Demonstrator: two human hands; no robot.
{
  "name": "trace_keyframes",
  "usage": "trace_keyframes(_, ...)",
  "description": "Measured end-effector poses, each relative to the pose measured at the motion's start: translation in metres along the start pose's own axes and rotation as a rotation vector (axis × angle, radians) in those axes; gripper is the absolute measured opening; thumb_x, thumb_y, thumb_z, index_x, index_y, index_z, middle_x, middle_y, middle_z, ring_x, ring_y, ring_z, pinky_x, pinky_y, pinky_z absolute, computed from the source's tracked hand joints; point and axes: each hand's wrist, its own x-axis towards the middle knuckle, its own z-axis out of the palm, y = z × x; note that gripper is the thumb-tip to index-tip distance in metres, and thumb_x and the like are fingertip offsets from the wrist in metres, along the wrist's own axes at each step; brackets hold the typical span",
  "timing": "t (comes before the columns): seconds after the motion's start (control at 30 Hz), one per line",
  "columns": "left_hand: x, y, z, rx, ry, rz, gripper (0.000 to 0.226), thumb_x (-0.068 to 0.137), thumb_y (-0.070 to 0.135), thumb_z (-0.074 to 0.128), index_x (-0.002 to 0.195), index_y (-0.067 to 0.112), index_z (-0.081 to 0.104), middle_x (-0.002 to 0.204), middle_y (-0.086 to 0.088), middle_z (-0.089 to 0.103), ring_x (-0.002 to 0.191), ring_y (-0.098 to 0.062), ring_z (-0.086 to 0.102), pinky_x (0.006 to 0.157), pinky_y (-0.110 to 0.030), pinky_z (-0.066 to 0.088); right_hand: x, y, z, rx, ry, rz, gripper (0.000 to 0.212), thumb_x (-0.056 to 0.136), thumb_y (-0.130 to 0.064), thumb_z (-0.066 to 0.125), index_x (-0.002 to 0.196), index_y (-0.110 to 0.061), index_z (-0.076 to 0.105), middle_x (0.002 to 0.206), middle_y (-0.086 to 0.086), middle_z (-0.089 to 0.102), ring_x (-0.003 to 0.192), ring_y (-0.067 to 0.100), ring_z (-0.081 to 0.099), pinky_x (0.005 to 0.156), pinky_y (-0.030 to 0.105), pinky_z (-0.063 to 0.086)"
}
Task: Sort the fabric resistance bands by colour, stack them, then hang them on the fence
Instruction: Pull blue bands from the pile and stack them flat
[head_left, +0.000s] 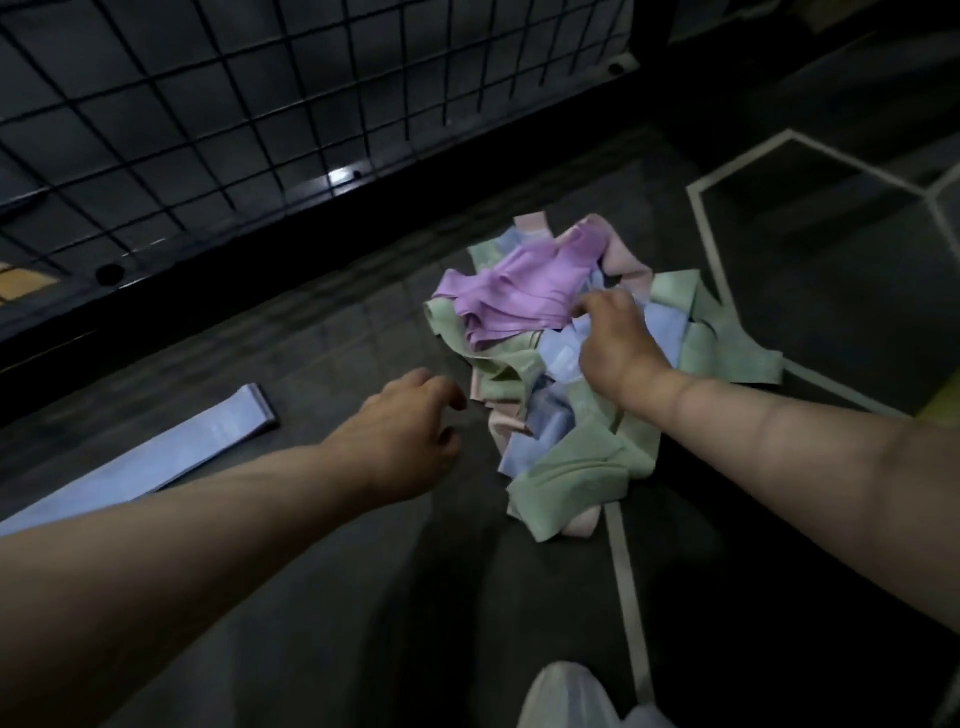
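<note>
— Four colours lie tangled in our pile of bands (571, 415) on the dark floor (337, 338): purple, green, blue and pink. The purple bands (509, 291) sit on top, at the far side.
— And our right hand (615, 343)?
— It is down on the pile's middle, knuckles up, with the fingers curled into the cloth where purple meets blue. The hand hides them, so we cannot tell whether they grasp anything.
— Our left hand (410, 431)?
— It hovers just left of the pile's edge, fingers loosely curled and holding nothing.
— Anything set apart?
— One blue band (166, 452) lies flat on the floor, partly behind our left forearm. Beyond it stands the wire fence (208, 104). White lines (628, 597) cross the floor, and a pale bag (566, 696) shows at the near edge.
</note>
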Motion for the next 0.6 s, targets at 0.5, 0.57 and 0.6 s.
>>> trace_keyframes(0.5,0.044,0.068,0.038,-0.506,-0.096,-0.109,0.041,0.089,0.022,0.059,0.130,0.018,0.057,0.124,-0.006,0.063,0.108,-0.024,0.063,0.085,-0.026,0.048,0.017,0.042,-0.016,0.136,-0.024,0.012,0.004,0.092,-0.018,0.057,0.095,-0.018,0.054,0.102,0.007,0.053,0.091,0.021,0.051,0.078,0.025,0.035)
trace_keyframes(0.57,0.044,0.066,0.040,-0.602,-0.084,-0.148,0.042,0.090,0.020,0.060,0.131,0.019,0.056,0.125,-0.004,0.062,0.109,-0.021,0.063,0.084,-0.023,0.048,0.018,0.038,-0.027,0.324,0.018,0.133,0.019,0.094,-0.019,0.054,0.112,-0.015,0.056,0.102,0.004,0.055,0.090,0.018,0.053,0.077,0.023,0.038)
trace_keyframes(0.6,0.044,0.066,0.040,-0.663,-0.073,-0.164,0.043,0.090,0.018,0.060,0.132,0.019,0.056,0.127,-0.002,0.062,0.110,-0.018,0.063,0.087,-0.023,0.049,0.018,0.032,-0.034,0.442,0.048,0.193,0.021,0.094,-0.018,0.054,0.115,-0.014,0.056,0.098,0.002,0.057,0.086,0.016,0.055,0.071,0.022,0.041)
